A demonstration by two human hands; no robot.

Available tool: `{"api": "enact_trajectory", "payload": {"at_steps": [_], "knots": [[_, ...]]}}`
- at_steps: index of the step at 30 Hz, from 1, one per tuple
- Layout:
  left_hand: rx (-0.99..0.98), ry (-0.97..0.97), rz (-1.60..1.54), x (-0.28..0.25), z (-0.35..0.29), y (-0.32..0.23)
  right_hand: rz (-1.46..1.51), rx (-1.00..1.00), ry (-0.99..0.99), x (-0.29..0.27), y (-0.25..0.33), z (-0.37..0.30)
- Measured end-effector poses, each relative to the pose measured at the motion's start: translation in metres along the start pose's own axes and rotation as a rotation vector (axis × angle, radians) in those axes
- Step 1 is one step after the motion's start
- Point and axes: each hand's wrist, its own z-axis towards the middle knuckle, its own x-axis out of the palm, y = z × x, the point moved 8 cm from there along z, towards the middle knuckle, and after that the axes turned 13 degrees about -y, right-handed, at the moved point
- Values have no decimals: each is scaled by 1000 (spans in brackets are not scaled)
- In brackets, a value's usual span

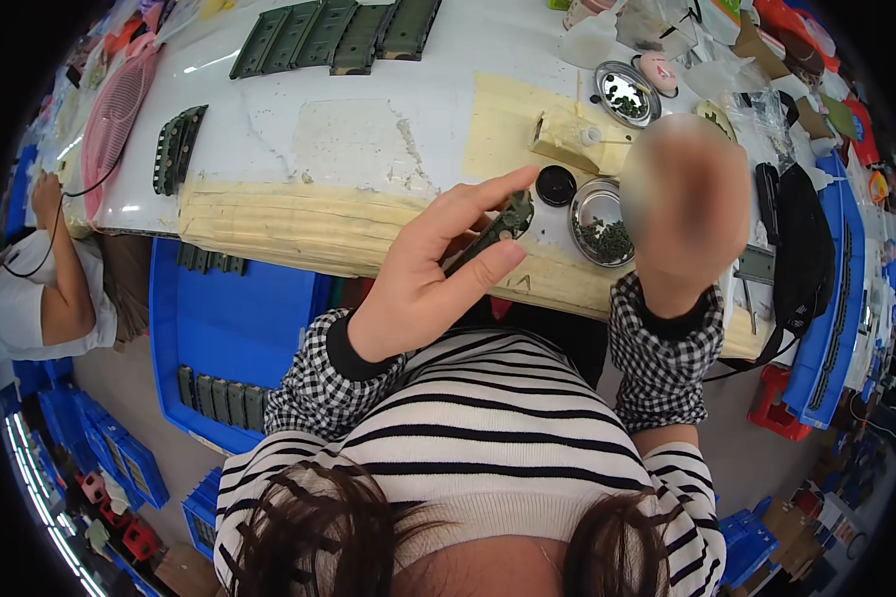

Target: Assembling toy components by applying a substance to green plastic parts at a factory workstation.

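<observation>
My left hand (430, 281) is closed around a small dark green camouflage-patterned part (509, 221), with thumb and fingers on opposite sides of it. The palm covers much of that part. My right hand (689, 224) is raised above the right side of the bench; a blur covers its fingers, and what they hold, if anything, cannot be made out. Just left of it is a round metal dish (595, 202) with small dark green pieces inside. A round black container (556, 186) sits between that dish and my left hand.
A yellow taped block (564, 139) stands behind the dish, and another metal dish (619, 72) lies farther back. Long green pieces (334, 38) lie at the far edge; one green piece (177, 149) is at left. A blue bin (244, 328) is below the bench. Another person's arm (65, 249) shows at left.
</observation>
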Motion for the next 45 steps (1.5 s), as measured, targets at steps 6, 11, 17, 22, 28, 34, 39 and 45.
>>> {"api": "enact_trajectory", "payload": {"at_steps": [6,11,17,22,28,34,39,45], "knots": [[92,17,137,4,0,-15,417,120,271,14,25,-14],[139,8,147,5,0,-15,426,171,317,20,24,-21],[162,-4,144,4,-1,-15,397,163,343,22,25,-22],[170,-5,150,4,-1,-15,449,200,323,22,23,-22],[87,40,44,2,-1,-13,288,253,92,14,-1,-5],[-79,111,-484,6,-2,6,-149,-64,283,30,-16,-3],[-60,125,-520,6,-2,7,-171,-67,294,29,-14,-6],[-71,128,-524,6,-2,11,-19,-52,246,8,21,-5]]}}
